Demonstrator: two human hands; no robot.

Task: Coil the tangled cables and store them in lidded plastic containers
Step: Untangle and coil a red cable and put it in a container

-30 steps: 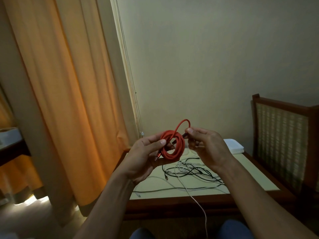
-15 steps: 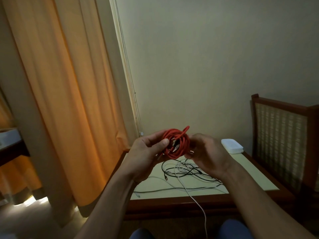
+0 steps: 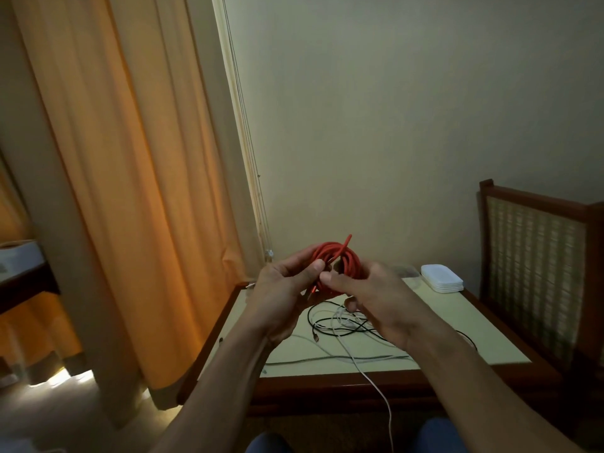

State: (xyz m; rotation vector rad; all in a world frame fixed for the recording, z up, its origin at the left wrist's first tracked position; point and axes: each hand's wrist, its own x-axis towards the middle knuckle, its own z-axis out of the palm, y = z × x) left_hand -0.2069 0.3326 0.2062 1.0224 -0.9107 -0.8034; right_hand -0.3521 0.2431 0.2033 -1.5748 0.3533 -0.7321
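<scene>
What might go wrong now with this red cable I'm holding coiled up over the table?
The red coil has a loose end sticking up untucked; it may spring open if the left hand or right hand eases off. The white cable hangs over the table edge and might snag on a knee, dragging the tangle down.

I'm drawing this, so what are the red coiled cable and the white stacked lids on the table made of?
The red coiled cable looks matte, probably rubbery or braided: it bends softly without shine. The white stacked lids look like smooth plastic, thin with rounded corners, though dim light leaves doubt.
</scene>
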